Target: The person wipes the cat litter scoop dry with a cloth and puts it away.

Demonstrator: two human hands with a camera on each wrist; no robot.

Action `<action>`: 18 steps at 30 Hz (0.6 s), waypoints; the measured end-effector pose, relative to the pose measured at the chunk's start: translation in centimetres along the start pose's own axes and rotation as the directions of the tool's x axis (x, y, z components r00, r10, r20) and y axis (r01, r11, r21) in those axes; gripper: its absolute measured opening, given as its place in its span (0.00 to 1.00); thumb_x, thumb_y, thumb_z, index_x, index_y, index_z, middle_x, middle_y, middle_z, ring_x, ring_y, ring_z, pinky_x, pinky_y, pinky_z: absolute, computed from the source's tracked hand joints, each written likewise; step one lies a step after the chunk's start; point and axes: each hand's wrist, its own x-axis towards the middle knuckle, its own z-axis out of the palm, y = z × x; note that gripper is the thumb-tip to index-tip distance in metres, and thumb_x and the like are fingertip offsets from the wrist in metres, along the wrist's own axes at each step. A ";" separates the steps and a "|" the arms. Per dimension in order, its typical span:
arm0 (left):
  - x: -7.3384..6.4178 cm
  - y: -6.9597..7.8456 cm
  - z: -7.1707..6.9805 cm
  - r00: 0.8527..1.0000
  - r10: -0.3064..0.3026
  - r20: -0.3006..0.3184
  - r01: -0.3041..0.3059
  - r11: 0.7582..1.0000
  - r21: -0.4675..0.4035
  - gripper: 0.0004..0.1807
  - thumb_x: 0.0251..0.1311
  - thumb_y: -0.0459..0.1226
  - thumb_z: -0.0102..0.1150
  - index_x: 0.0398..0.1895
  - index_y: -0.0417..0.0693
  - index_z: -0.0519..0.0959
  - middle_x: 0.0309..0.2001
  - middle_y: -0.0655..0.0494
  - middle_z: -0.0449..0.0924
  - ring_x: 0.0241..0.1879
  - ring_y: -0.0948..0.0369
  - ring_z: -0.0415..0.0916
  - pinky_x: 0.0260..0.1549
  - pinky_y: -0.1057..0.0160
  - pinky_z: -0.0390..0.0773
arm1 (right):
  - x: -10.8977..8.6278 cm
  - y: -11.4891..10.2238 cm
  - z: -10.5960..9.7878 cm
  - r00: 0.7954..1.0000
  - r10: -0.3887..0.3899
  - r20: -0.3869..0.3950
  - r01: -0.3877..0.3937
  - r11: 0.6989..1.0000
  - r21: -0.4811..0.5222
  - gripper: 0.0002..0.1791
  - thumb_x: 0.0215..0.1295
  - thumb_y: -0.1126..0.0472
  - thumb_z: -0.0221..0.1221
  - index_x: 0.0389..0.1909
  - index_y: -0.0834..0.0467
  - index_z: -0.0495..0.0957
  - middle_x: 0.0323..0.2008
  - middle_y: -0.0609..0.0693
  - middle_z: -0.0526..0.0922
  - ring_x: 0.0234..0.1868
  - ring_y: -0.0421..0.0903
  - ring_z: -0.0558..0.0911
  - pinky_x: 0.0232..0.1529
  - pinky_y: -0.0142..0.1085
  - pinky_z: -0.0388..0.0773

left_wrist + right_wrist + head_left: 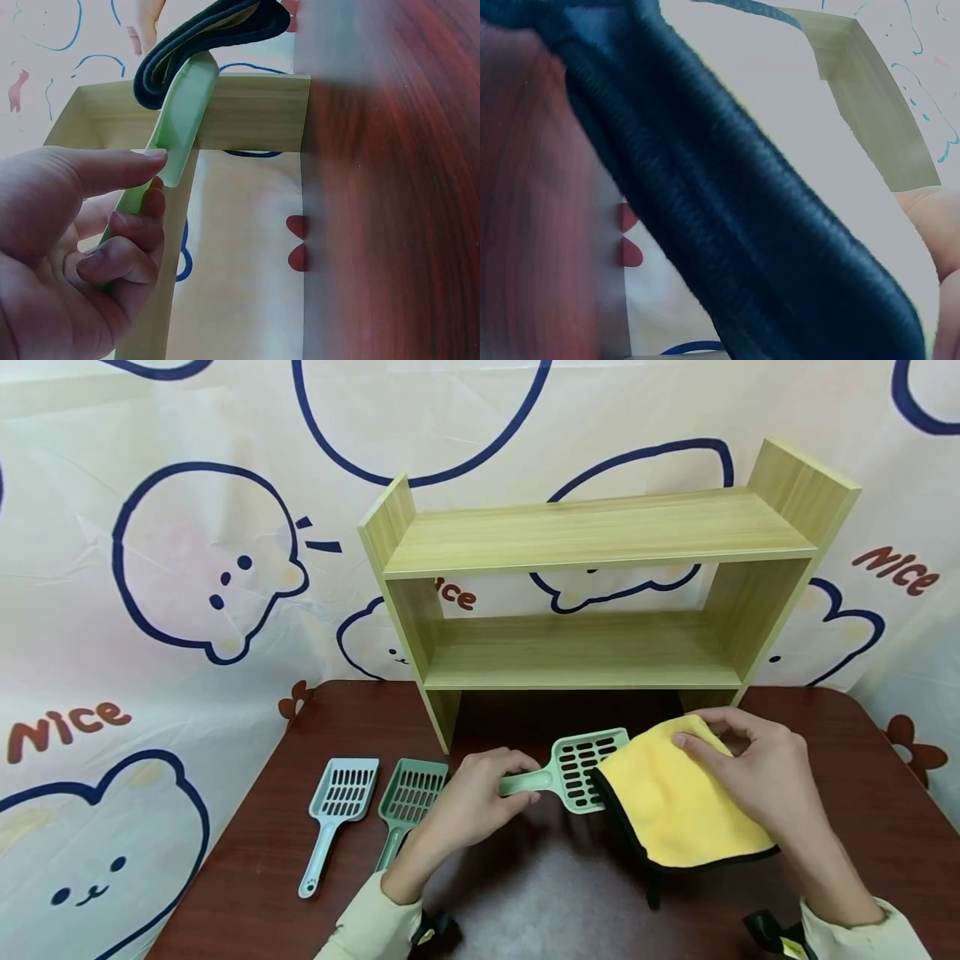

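Note:
In the head view my left hand (476, 797) grips the handle of a light green slotted litter scoop (553, 778), held out over the table. The left wrist view has the scoop (187, 112) edge-on, its handle between thumb and fingers. My right hand (768, 772) pinches the upper edge of a yellow cloth (675, 802) with black trim. That cloth overlaps the far right end of the scoop's slotted head and hides part of it. Seen from the left wrist, the folded dark side of the cloth (217, 41) lies over the scoop's end.
A pale blue scoop (324, 843) and a darker green scoop (401, 810) lie at the left on the dark red table (247, 877). Behind the hands stands a two-tier wooden shelf (585, 652), against a printed backdrop (60, 568).

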 end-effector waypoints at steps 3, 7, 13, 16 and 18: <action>0.0 0.0 0.0 1.000 0.007 0.004 -0.007 1.000 0.001 0.10 0.65 0.34 0.75 0.48 0.51 0.89 0.43 0.59 0.87 0.36 0.66 0.75 0.37 0.67 0.77 | 0.0 0.1 0.0 1.000 0.014 0.010 -0.014 1.000 0.017 0.15 0.63 0.48 0.77 0.46 0.51 0.91 0.32 0.47 0.91 0.29 0.30 0.77 0.29 0.26 0.71; 0.0 0.1 0.3 1.000 0.017 0.009 -0.017 1.000 0.002 0.10 0.65 0.34 0.75 0.48 0.51 0.89 0.42 0.60 0.87 0.35 0.67 0.75 0.37 0.68 0.77 | -0.1 0.0 0.3 0.999 0.011 0.041 -0.013 0.999 0.041 0.14 0.64 0.49 0.77 0.46 0.50 0.91 0.33 0.47 0.91 0.28 0.32 0.78 0.29 0.27 0.72; 0.0 0.3 1.0 1.000 0.014 0.010 -0.015 1.000 0.002 0.10 0.64 0.34 0.75 0.48 0.52 0.89 0.41 0.62 0.86 0.34 0.67 0.74 0.36 0.68 0.76 | -0.3 -0.5 1.1 0.998 0.014 0.063 -0.017 0.999 0.038 0.14 0.65 0.48 0.76 0.46 0.50 0.91 0.35 0.50 0.92 0.29 0.32 0.78 0.30 0.26 0.72; -0.1 0.4 1.4 1.000 0.012 0.011 -0.012 1.000 -0.014 0.10 0.64 0.33 0.75 0.47 0.51 0.89 0.40 0.62 0.85 0.33 0.67 0.73 0.36 0.69 0.75 | -0.5 -0.7 1.6 0.997 0.021 0.077 -0.024 0.999 0.037 0.14 0.65 0.47 0.76 0.45 0.50 0.90 0.36 0.50 0.93 0.31 0.31 0.79 0.32 0.26 0.73; -0.1 0.6 1.6 1.000 0.013 0.015 -0.013 1.000 -0.029 0.10 0.64 0.33 0.75 0.47 0.51 0.89 0.39 0.61 0.85 0.33 0.68 0.73 0.36 0.69 0.75 | -0.6 -0.9 2.0 0.996 0.013 0.089 -0.017 0.999 0.048 0.14 0.64 0.48 0.77 0.45 0.51 0.90 0.36 0.50 0.93 0.31 0.30 0.80 0.31 0.26 0.74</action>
